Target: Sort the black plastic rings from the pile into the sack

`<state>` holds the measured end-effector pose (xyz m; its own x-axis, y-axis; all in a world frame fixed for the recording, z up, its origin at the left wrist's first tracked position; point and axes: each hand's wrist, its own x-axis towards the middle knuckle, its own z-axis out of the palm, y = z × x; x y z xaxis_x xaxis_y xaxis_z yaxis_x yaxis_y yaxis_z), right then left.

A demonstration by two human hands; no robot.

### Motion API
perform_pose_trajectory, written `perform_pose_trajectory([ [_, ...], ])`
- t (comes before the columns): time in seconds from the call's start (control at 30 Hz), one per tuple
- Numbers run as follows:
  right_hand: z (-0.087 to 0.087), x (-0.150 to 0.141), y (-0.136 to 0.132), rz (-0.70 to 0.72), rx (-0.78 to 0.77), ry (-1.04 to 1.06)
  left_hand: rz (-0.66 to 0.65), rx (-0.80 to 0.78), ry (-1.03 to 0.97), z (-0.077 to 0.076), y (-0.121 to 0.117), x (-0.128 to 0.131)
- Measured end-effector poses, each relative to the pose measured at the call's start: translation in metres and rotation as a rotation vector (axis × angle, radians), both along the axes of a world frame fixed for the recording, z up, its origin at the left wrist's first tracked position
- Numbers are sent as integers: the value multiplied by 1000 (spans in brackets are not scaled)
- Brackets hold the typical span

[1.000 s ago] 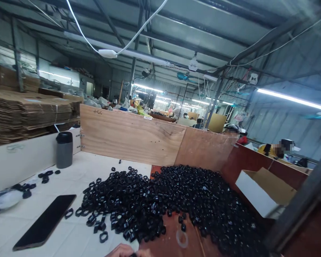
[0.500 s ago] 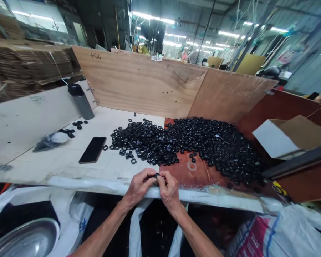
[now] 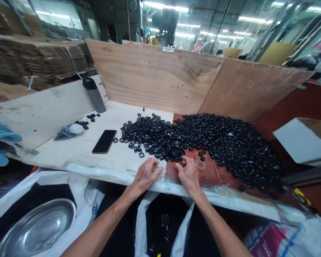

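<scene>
One phone (image 3: 104,141) — beside black rings (image 3: 163,139)

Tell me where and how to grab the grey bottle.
Probably best around the grey body, below the black lid, coming from your right: the body looks like a plain cylinder to wrap a hand around, and the pale side board rises close on its left.
</scene>
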<state>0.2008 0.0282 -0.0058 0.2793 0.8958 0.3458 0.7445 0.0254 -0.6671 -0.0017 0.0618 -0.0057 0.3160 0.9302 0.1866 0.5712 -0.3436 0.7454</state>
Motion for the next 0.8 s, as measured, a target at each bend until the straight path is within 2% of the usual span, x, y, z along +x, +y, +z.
perform_pose_trajectory([
  [0.1,-11,3,18,56,-35,-136,74,126,72,-13,21,19],
  [0.23,-21,-3,21,141,-50,-219,37,39,102,-17,27,24],
  [0.33,-22,-1,18,175,-29,-166,-11,-19,100,-14,21,16],
  [0.5,-21,8,17,192,-18,-66,66,98,45,-14,11,6],
  [0.67,-27,10,21,189,-43,56,-75,154,99,-17,9,6],
  [0.8,-25,8,21,158,6,230,-90,194,172,-22,10,7],
])
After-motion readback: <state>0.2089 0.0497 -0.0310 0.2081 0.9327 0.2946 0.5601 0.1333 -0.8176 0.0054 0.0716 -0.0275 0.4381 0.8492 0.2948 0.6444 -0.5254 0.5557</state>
